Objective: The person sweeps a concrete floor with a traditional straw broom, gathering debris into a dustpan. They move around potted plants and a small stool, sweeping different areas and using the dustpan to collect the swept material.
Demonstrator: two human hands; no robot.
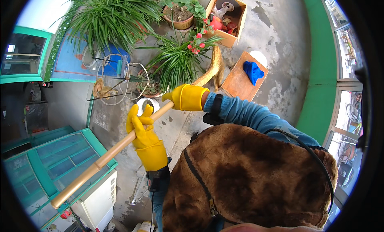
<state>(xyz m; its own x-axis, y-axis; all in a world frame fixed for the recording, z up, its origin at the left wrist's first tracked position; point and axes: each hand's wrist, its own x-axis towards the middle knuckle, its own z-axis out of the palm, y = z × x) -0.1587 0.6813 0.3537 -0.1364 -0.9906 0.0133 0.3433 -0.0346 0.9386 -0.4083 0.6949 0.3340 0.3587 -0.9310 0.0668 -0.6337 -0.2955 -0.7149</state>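
A straw broom with a long bamboo handle (102, 160) slants across the view, its smooth end at lower left. My right hand (187, 97), in a yellow rubber glove, is closed around the handle near the bound straw neck. Farther down the handle is my left hand (145, 134), gloved alike, loosely holding it with some fingers stretched out. The broom's straw head (217, 65) is beyond my right hand, beside a spider-like leafy plant (180, 62). My right glove hides part of the neck.
Potted plants (114, 19) stand ahead, near a wooden box (222, 38) of odds and ends. A blue cloth (253, 72) lies on a wooden board (240, 77). Wire loops and rods (123, 79) are at left, above a white container (154, 102). Green-framed glass panels (60, 163) are at lower left.
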